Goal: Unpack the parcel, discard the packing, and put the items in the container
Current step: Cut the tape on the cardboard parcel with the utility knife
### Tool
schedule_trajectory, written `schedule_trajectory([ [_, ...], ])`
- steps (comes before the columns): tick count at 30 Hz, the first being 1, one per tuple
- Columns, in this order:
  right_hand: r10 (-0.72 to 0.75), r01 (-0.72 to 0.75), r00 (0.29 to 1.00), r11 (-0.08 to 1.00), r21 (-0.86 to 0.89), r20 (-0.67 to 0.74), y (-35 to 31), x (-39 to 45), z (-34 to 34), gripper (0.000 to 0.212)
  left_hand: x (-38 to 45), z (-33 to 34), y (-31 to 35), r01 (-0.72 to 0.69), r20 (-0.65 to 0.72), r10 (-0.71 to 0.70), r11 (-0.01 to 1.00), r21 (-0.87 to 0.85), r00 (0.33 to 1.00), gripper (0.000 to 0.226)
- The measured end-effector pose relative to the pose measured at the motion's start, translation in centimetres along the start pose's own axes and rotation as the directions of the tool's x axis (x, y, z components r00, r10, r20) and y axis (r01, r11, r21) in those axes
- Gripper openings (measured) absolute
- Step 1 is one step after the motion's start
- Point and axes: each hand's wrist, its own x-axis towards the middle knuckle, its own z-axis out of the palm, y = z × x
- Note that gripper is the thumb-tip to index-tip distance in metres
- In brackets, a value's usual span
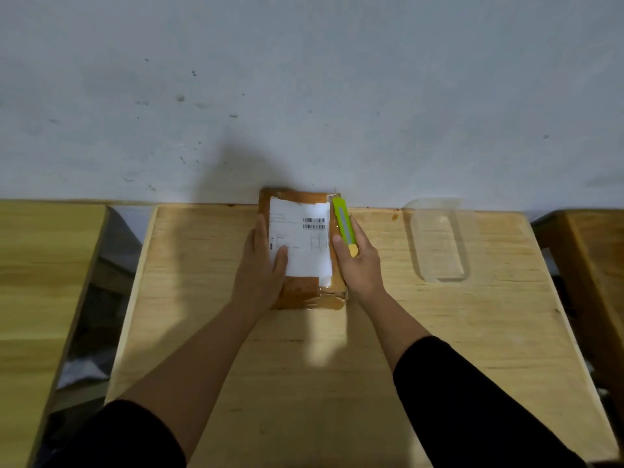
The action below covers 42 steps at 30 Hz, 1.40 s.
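A brown taped parcel [304,292] with a white shipping label lies on the wooden table [304,366], close to the wall. My left hand [261,265] rests flat on the parcel's left side, thumb over the label. My right hand [359,261] grips a green utility knife [345,226] with a yellow slider, held along the parcel's right edge and pointing away from me. A clear plastic container [439,241] stands on the table to the right of the parcel, with nothing visible in it.
A grey wall [304,96] rises right behind the table. Another wooden table [44,282] stands to the left across a gap, and a third wooden piece [594,251] at the far right. Dark clutter lies on the floor in the left gap.
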Motion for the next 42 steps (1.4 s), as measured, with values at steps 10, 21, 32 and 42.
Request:
schedule_trajectory([
  [10,0.006,-0.007,1.0,1.0,0.015,0.016,0.7,-9.2,-0.2,0.054,-9.5,-2.3,-0.3,0.017,-0.002,-0.017,1.0,-0.007,1.0,0.065],
  [21,0.038,-0.035,0.991,0.999,-0.02,0.125,4.9,-17.1,-3.1,0.053,-18.0,-0.6,-1.7,-0.012,0.004,0.012,0.999,0.036,1.0,0.067],
  [32,0.114,-0.173,0.883,0.981,0.091,0.456,3.1,-16.4,-5.8,0.054,-18.1,-0.2,-2.0,-0.012,-0.02,0.014,0.997,0.072,1.0,0.064],
  [42,0.158,-0.22,0.878,0.971,0.09,0.451,3.3,-16.1,-5.7,0.06,-18.0,0.1,-2.2,0.008,-0.041,-0.006,0.999,0.054,0.999,0.065],
])
